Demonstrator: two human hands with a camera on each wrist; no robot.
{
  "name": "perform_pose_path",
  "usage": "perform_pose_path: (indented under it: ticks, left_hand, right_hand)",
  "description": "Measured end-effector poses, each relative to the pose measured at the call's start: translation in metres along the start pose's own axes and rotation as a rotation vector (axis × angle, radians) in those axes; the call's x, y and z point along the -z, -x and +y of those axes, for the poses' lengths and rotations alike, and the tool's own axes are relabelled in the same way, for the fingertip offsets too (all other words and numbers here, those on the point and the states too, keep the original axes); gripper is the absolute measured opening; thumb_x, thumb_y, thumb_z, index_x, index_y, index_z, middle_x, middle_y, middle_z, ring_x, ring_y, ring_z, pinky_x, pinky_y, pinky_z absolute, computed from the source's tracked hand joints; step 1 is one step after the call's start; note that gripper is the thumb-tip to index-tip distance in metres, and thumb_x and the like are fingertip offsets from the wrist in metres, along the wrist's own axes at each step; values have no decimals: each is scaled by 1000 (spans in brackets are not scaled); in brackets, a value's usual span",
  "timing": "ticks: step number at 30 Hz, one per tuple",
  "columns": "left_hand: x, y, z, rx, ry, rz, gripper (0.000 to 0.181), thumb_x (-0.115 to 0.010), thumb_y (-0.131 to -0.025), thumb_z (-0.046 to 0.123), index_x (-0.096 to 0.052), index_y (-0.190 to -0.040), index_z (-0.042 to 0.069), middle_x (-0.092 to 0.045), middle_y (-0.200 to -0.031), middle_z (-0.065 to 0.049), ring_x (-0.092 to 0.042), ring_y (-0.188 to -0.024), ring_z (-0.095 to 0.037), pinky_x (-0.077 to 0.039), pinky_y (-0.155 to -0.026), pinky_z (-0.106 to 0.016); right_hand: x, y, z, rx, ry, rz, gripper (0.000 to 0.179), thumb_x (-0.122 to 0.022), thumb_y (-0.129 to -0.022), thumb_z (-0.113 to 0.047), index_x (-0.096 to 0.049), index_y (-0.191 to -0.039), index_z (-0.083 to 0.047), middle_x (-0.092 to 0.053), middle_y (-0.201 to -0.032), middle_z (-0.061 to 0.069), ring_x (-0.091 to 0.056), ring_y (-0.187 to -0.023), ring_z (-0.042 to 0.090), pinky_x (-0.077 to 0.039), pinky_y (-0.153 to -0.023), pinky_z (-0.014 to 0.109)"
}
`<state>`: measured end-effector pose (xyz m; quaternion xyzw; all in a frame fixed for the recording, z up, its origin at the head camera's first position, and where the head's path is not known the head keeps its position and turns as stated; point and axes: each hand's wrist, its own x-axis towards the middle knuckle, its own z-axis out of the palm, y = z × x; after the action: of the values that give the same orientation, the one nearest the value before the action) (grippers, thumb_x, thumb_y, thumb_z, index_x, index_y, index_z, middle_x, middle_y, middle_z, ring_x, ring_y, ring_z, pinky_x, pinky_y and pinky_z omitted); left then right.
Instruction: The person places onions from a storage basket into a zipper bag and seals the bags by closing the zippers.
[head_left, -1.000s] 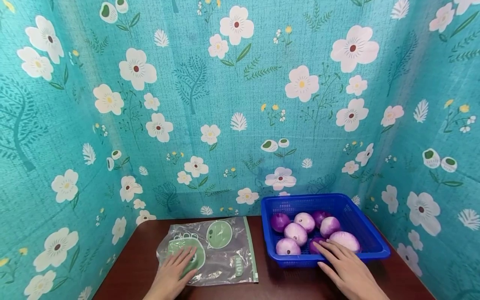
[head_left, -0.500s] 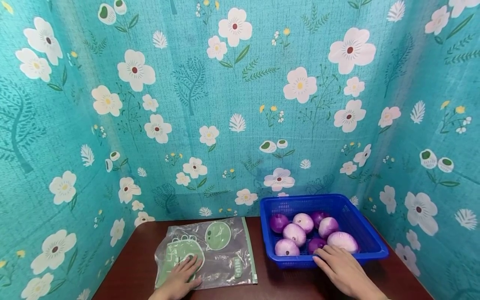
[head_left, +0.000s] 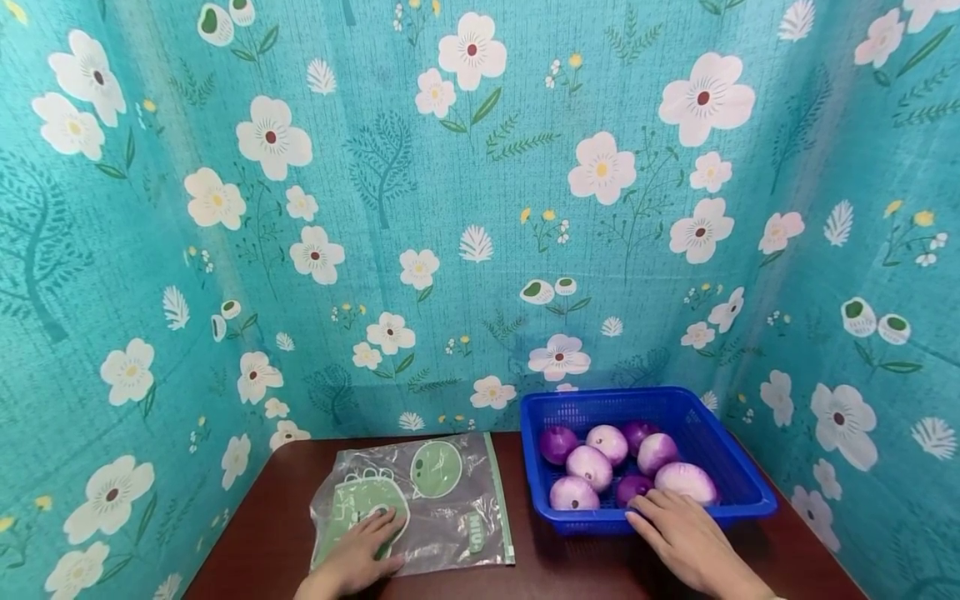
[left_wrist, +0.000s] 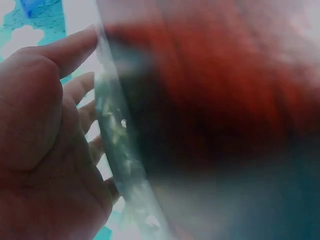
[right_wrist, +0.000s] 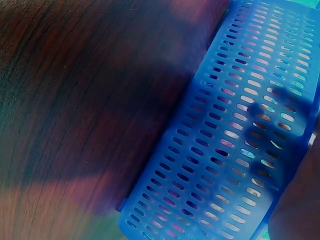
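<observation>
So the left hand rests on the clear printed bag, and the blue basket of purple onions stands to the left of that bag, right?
Not quite: the blue basket of purple onions stands to the right of the clear printed bag, as the head view shows. The left hand does rest on the bag.

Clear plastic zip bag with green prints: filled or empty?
Apparently empty: the bag lies flat on the dark reddish-brown table beneath the left hand, with no bulge or contents visible.
</observation>
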<state>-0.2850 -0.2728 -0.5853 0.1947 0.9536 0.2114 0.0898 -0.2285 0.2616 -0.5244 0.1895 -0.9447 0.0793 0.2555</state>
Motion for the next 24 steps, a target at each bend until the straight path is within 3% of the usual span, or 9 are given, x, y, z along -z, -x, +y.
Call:
perform_pose_path:
  ticks: [5, 10, 18, 22, 24]
  left_hand:
    - [13, -7, 31, 19, -122, 77, 59, -73, -91, 45, -63, -139, 11, -61, -141, -16, -54, -132, -46, -45, -103, -65]
    - [8, -27, 71, -25, -241, 207, 47, -75, -90, 38, -68, -130, 14, -68, -131, -11, -64, -120, -39, -52, -96, -58]
    - [-9, -80, 131, -121, -191, 288, 43, -71, -94, 35, -69, -128, 9, -69, -130, -16, -67, -117, -37, -54, -97, -51]
    - [-18, -107, 151, -111, -129, 343, 32, -72, -93, 34, -70, -114, 9, -73, -104, -8, -71, -95, -29, -57, -80, -44]
    - [-23, -117, 158, -67, -117, 383, 28, -74, -92, 34, -68, -103, 9, -69, -91, -5, -69, -84, -27, -55, -71, -43]
  right_hand:
    - [-2, -1, 0, -8, -4, -11, 8, -67, -97, -40, -71, -98, -33, -58, -90, -22, -61, -93, 10, -50, -86, 40]
    - [-3, -1, 1, -16, -10, -26, 12, -65, -98, -41, -72, -99, -31, -60, -92, -20, -62, -95, 11, -51, -88, 43]
    - [-3, 0, 0, -23, -11, -26, 11, -66, -98, -41, -72, -99, -32, -60, -92, -21, -62, -95, 11, -51, -88, 42]
    - [-3, 0, 1, -24, -9, -22, 11, -66, -97, -41, -72, -99, -32, -60, -92, -21, -62, -95, 11, -51, -88, 42]
    - [-3, -1, 0, -18, -10, -18, 11, -67, -97, -41, -72, -99, -32, -60, -92, -21, -62, -95, 11, -51, -88, 42]
